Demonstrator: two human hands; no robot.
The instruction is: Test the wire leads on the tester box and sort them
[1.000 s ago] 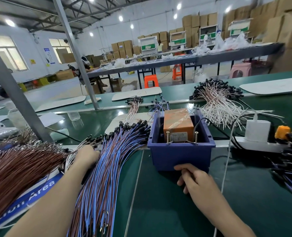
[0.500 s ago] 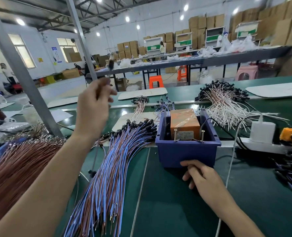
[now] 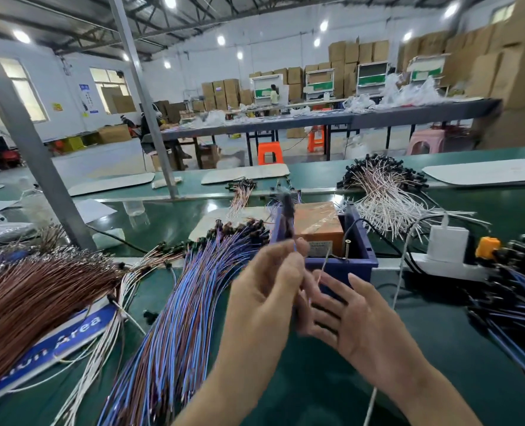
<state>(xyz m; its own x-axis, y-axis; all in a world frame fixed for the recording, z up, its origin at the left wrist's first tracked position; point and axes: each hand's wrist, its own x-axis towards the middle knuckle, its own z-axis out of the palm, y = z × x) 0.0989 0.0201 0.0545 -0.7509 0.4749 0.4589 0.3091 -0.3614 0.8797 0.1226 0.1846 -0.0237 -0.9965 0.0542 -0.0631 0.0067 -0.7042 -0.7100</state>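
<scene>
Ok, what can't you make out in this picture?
Head view only.
- Wire lead in the left hand: motion-blurred, its ends unclear.
- Tester box label: too small to read.
- Blue sign: lettering partly covered by the brown wires.
- Right hand: whether it touches the lead, hidden by the left hand.

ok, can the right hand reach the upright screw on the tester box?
Probably yes: the right hand is open just before the tester box, nothing between it and the screw; the left hand pinches a lead alongside.

Green bench (image 3: 316,379), wire leads (image 3: 175,327), perhaps tester box (image 3: 356,259)
</scene>
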